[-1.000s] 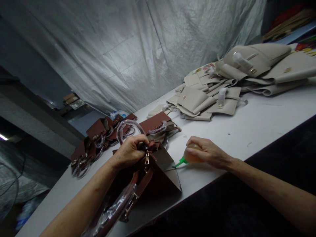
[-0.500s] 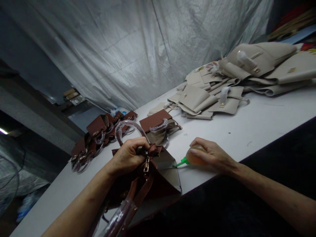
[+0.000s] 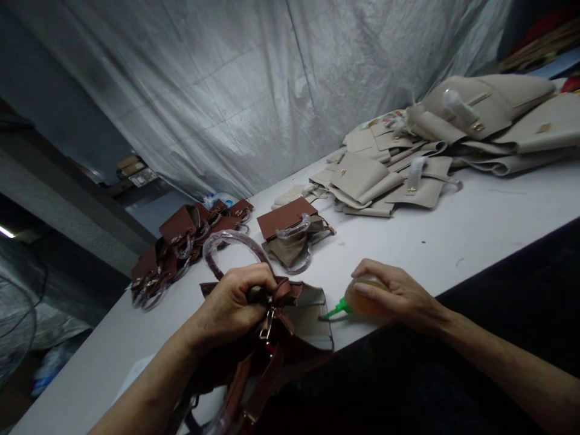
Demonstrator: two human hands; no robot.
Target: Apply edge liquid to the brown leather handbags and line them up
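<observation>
I see the white table (image 3: 385, 235), a brown handbag (image 3: 290, 347) at its near edge, top clutched in the left hand (image 3: 240, 299); the right hand (image 3: 396, 295) grips an amber-filled bottle (image 3: 361, 306), green nozzle (image 3: 338, 309) at the bag's pale side.

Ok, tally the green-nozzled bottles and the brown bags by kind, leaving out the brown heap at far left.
Green-nozzled bottle: 1, in the right hand
Brown bags: 2, the held bag in the left hand and the lone bag lying beyond it
Total: 3
</observation>
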